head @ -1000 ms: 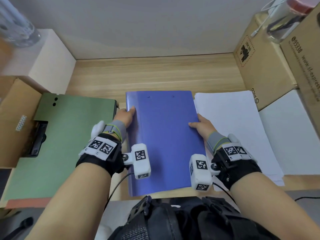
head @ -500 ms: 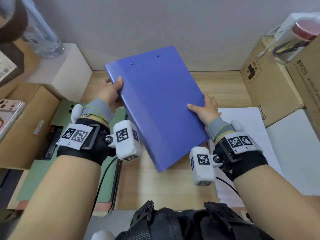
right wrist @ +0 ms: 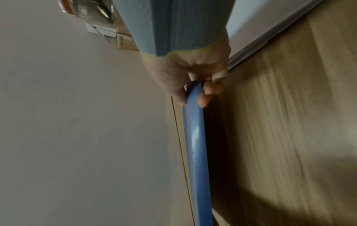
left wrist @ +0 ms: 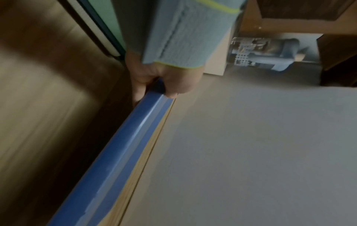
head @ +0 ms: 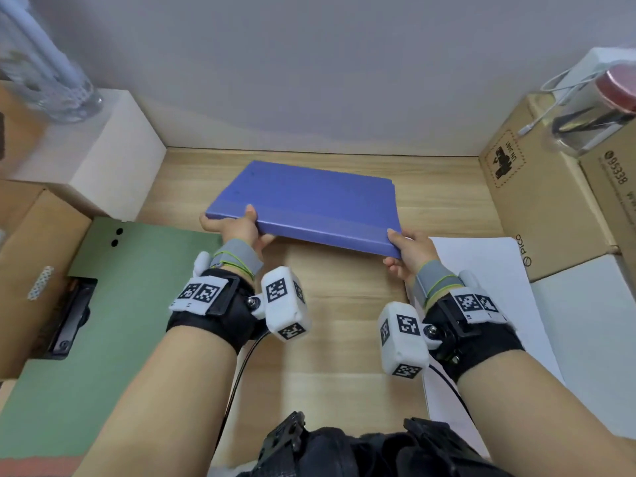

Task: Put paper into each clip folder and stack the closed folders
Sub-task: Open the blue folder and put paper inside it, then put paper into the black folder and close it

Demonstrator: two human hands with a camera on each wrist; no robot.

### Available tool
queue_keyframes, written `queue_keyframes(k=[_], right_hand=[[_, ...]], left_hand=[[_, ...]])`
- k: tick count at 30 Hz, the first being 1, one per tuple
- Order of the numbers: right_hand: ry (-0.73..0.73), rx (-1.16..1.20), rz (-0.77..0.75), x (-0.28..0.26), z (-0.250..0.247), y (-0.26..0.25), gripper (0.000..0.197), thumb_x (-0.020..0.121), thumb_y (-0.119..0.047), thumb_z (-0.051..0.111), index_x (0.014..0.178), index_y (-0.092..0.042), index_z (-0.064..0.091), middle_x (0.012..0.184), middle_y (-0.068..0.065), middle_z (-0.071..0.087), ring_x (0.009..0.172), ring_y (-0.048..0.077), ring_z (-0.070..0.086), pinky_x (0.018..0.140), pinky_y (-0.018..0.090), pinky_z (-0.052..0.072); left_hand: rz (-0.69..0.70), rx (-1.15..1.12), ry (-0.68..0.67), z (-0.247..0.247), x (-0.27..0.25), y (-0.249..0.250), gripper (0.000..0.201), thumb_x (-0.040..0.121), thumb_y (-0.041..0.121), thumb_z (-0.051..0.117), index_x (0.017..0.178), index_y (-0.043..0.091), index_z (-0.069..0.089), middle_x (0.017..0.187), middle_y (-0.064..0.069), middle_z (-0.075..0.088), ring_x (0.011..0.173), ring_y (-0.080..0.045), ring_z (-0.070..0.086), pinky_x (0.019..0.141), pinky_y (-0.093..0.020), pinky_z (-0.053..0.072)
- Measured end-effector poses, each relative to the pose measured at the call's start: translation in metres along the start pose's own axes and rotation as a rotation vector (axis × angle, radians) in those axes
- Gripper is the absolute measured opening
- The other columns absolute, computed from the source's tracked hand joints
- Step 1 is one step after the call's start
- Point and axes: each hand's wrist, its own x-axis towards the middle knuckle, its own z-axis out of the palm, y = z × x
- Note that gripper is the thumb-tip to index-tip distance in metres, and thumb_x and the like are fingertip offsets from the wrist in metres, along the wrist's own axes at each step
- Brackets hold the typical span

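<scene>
A closed blue clip folder (head: 309, 201) hangs crosswise above the far middle of the wooden desk (head: 344, 321), its long spine edge towards me. My left hand (head: 237, 228) grips the spine's left end, thumb on top and fingers below. At the right end my right hand (head: 402, 249) pinches the corner the same way. The wrist views show the blue spine (left wrist: 125, 145) (right wrist: 197, 145) clamped between thumb and fingers of each hand (left wrist: 164, 79) (right wrist: 199, 85). A green clip folder (head: 120, 304) lies on the left, a black clip (head: 69, 318) at its left side. White paper (head: 492, 297) lies in a stack on the right.
Cardboard boxes (head: 550, 201) line the right side, with a clear bottle (head: 595, 108) and a white cable on top. A white box (head: 103, 156) and a brown carton (head: 31, 263) stand on the left, a clear container (head: 44, 74) above them. The wall runs close behind.
The blue folder lay flat on the desk a second ago. Both hands lifted it, turned it crosswise and carried it towards the back of the desk.
</scene>
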Motion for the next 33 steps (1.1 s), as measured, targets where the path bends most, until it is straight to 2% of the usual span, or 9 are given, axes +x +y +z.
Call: queue_keyframes(k=[3,6,8,15,18,21,26,29,33], right_hand=[[0.028,0.027,0.024,0.016,0.001,-0.002,0.038,0.096,-0.018,0.048,0.131,-0.005,0.042,0.077,0.005,0.052,0.036,0.008,0.051,0.031,0.013,0.040],[0.033,0.066,0.039,0.038,0.006,0.000,0.037,0.096,-0.005,0.042,0.133,-0.003,0.041,0.089,0.008,0.053,0.057,0.013,0.048,0.041,0.014,0.047],[0.035,0.063,0.046,0.047,0.009,0.002,0.036,0.095,0.001,0.041,0.130,-0.004,0.045,0.079,0.002,0.051,0.059,0.012,0.046,0.048,0.015,0.047],[0.077,0.070,0.080,0.059,0.025,0.003,0.028,0.083,0.002,0.050,0.104,-0.015,0.043,0.076,0.002,0.051,0.058,0.015,0.042,0.050,0.020,0.044],[0.151,-0.015,0.086,0.063,0.031,0.007,0.070,0.056,-0.021,0.058,0.124,-0.013,0.043,0.112,0.012,0.058,0.076,0.023,0.057,0.081,0.040,0.055],[0.137,-0.061,0.071,0.078,0.029,0.020,0.099,0.050,-0.027,0.060,0.143,-0.017,0.029,0.142,0.012,0.033,0.112,0.030,0.054,0.095,0.044,0.051],[0.024,0.057,0.028,0.036,0.031,-0.005,0.068,0.081,-0.002,0.058,0.142,-0.016,0.034,0.150,0.009,0.026,0.063,0.019,0.051,0.044,0.022,0.046],[-0.085,0.028,-0.010,0.010,0.033,-0.016,0.052,0.092,-0.004,0.047,0.142,-0.015,0.034,0.143,0.005,0.035,0.076,0.017,0.058,0.062,0.023,0.048],[-0.223,-0.022,-0.050,-0.030,0.046,-0.031,0.037,0.093,-0.005,0.046,0.130,-0.011,0.048,0.111,0.004,0.053,0.068,0.013,0.059,0.059,0.018,0.048]], left_hand=[[-0.090,0.082,-0.012,0.003,0.018,-0.014,0.064,0.093,0.005,0.051,0.141,0.018,0.012,0.131,-0.013,0.051,0.098,-0.028,0.063,0.045,-0.037,0.056],[-0.157,0.262,-0.058,0.007,0.028,-0.021,0.041,0.092,0.003,0.045,0.127,0.006,0.025,0.111,-0.021,0.059,0.064,-0.024,0.065,0.039,-0.029,0.054],[-0.176,0.387,-0.065,0.008,0.028,-0.022,0.032,0.090,0.000,0.044,0.110,0.008,0.021,0.086,-0.019,0.056,0.044,-0.021,0.062,0.036,-0.026,0.053],[-0.222,0.575,-0.071,0.003,0.039,-0.027,0.053,0.088,0.002,0.044,0.133,0.010,0.017,0.089,-0.018,0.056,0.058,-0.025,0.058,0.050,-0.032,0.051],[-0.217,0.588,-0.055,0.003,0.036,-0.026,0.057,0.087,0.004,0.046,0.134,0.013,0.016,0.080,-0.012,0.054,0.058,-0.024,0.058,0.048,-0.030,0.050],[-0.223,0.605,-0.076,0.003,0.032,-0.024,0.059,0.088,0.006,0.048,0.136,0.012,0.014,0.078,-0.010,0.054,0.058,-0.022,0.059,0.050,-0.031,0.048],[-0.190,0.623,-0.141,0.005,0.012,-0.014,0.075,0.089,0.007,0.048,0.145,0.017,0.000,0.079,-0.007,0.052,0.061,-0.021,0.058,0.059,-0.033,0.050],[-0.119,0.658,-0.269,0.008,-0.013,-0.004,0.073,0.092,0.008,0.046,0.147,0.021,-0.001,0.086,-0.006,0.054,0.063,-0.018,0.058,0.060,-0.029,0.047],[-0.085,0.829,-0.511,0.006,-0.043,0.009,0.042,0.095,0.013,0.043,0.137,0.016,0.036,0.081,-0.001,0.061,0.068,-0.014,0.059,0.064,-0.025,0.042]])
